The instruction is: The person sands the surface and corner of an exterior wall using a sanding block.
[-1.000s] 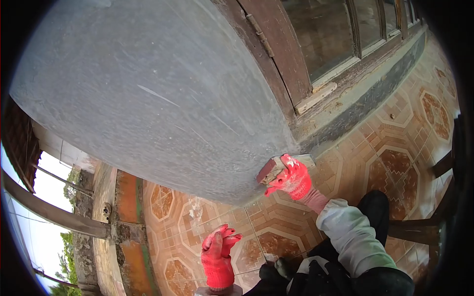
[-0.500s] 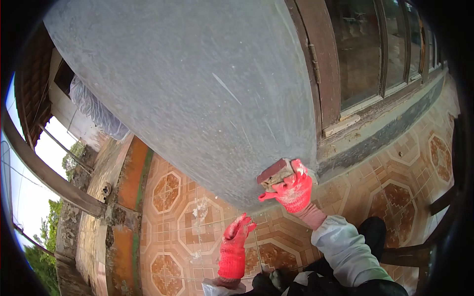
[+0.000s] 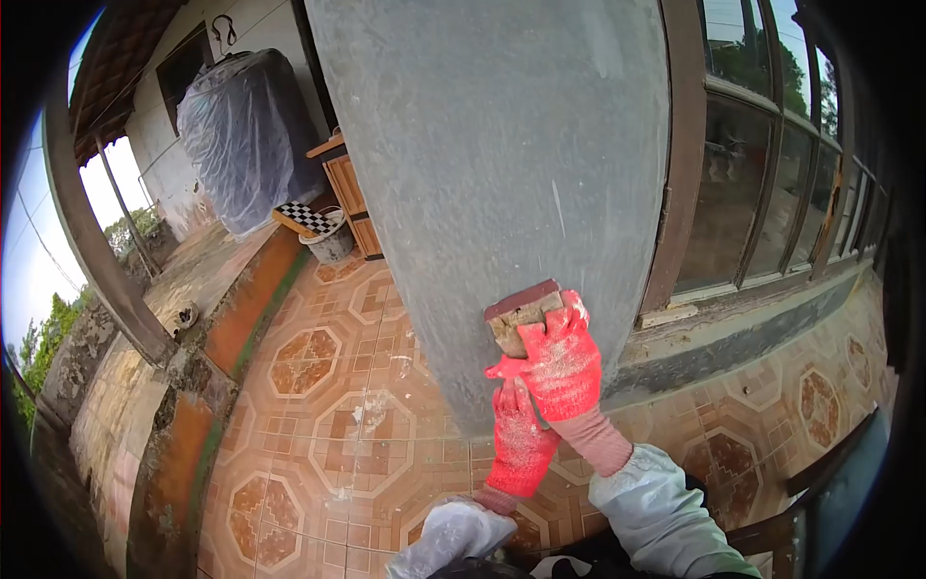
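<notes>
My right hand [image 3: 561,365], in a red knit glove, is closed around a sanding block [image 3: 516,326], a worn wooden piece with reddish-brown sandpaper along its upper edge. The block lies against the lower part of a grey plastered wall [image 3: 502,164] that bears pale scratches. Just below, my left hand [image 3: 521,439], gloved alike, is up against my right hand, its visible fingers stretched toward the block. Part of the left hand is hidden behind the right, and whether it touches the block I cannot tell.
A brown-framed window [image 3: 728,193] adjoins the wall on the right, above a ledge. Patterned tiles [image 3: 386,405] cover the floor. To the left are a plastic-covered bulky object [image 3: 246,135], a bucket [image 3: 333,243], a checkered board [image 3: 307,218], a wooden cabinet [image 3: 349,188] and a low orange wall [image 3: 183,449].
My view has tilted up, showing more of the porch. The right hand has moved the sanding block higher on the wall. My left hand has come up and right to meet my right hand.
</notes>
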`<state>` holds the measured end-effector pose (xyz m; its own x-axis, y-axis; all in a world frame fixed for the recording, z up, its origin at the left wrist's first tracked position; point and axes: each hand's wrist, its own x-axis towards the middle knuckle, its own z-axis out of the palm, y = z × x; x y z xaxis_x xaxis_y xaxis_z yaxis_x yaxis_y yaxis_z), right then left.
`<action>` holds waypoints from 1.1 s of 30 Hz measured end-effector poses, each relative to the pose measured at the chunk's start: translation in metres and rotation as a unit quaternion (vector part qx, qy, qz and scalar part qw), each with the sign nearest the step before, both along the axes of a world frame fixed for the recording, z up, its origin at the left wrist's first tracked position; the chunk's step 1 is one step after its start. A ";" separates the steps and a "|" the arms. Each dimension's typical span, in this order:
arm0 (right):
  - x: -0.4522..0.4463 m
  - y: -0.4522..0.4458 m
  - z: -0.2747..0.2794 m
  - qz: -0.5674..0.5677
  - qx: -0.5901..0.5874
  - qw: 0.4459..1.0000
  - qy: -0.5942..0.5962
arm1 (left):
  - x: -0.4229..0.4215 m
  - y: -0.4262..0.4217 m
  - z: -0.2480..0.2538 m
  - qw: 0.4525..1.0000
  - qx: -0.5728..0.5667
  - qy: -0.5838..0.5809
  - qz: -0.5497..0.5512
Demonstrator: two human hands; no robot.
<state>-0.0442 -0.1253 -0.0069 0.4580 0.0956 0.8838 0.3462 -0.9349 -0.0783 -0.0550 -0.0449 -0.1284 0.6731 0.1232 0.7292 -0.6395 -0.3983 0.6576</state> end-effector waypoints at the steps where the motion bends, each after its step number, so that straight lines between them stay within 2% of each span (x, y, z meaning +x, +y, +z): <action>1: -0.003 -0.001 -0.013 0.009 -0.031 0.999 0.043 | 0.011 -0.013 -0.014 0.987 -0.142 0.024 -0.077; 2: -0.008 -0.001 -0.018 0.028 -0.022 0.996 0.086 | 0.019 -0.025 -0.026 0.947 -0.279 0.049 -0.152; 3: -0.013 0.001 -0.014 0.038 -0.024 0.993 0.107 | 0.026 -0.035 -0.033 0.882 -0.408 0.071 -0.223; 4: -0.019 0.003 -0.008 0.048 -0.025 0.990 0.127 | 0.027 -0.042 -0.032 0.829 -0.487 0.097 -0.257; 6: -0.026 0.014 0.013 0.081 0.059 0.983 0.154 | 0.035 -0.052 -0.024 0.767 -0.568 0.129 -0.268; 9: -0.023 0.013 0.021 0.137 0.065 0.978 0.146 | 0.041 -0.051 0.002 0.757 -0.595 0.129 -0.237; 10: -0.023 0.010 0.027 0.138 0.058 0.977 0.149 | 0.042 -0.049 0.013 0.765 -0.590 0.121 -0.226; 12: -0.024 0.003 0.053 0.204 -0.121 0.965 0.114 | 0.044 -0.042 0.047 0.790 -0.573 0.096 -0.194; 14: -0.015 -0.001 0.069 0.242 -0.162 0.955 0.062 | 0.048 -0.035 0.086 0.825 -0.542 0.062 -0.149; 19: -0.015 -0.011 0.137 0.131 -0.252 0.957 -0.061 | 0.056 -0.006 0.165 0.912 -0.408 -0.031 -0.004; 20: -0.012 -0.011 0.150 0.103 -0.252 0.958 -0.089 | 0.055 0.002 0.163 0.940 -0.335 -0.057 0.037; 21: -0.008 -0.012 0.163 0.081 -0.248 0.959 -0.110 | 0.051 0.012 0.150 0.966 -0.215 -0.088 0.110; 22: -0.004 -0.013 0.174 0.063 -0.244 0.959 -0.129 | 0.041 0.024 0.146 0.944 0.044 -0.107 0.308; 25: 0.013 -0.023 0.194 0.030 -0.227 0.961 -0.157 | 0.048 0.041 0.028 0.955 0.062 -0.103 0.270; 27: 0.028 -0.031 0.199 0.027 -0.226 0.961 -0.158 | 0.048 0.045 0.015 0.956 0.052 -0.091 0.273; 28: 0.036 -0.037 0.198 0.033 -0.230 0.960 -0.158 | 0.045 0.048 0.019 0.958 0.043 -0.072 0.275; 29: 0.044 -0.045 0.195 0.052 -0.252 0.951 -0.172 | 0.050 0.049 0.025 0.937 0.075 -0.102 0.327; 32: 0.051 -0.050 0.182 0.050 -0.284 0.943 -0.164 | 0.046 0.070 0.136 0.939 0.011 -0.108 0.327; 33: 0.050 -0.050 0.180 0.053 -0.293 0.941 -0.158 | 0.050 0.076 0.157 0.937 -0.014 -0.105 0.334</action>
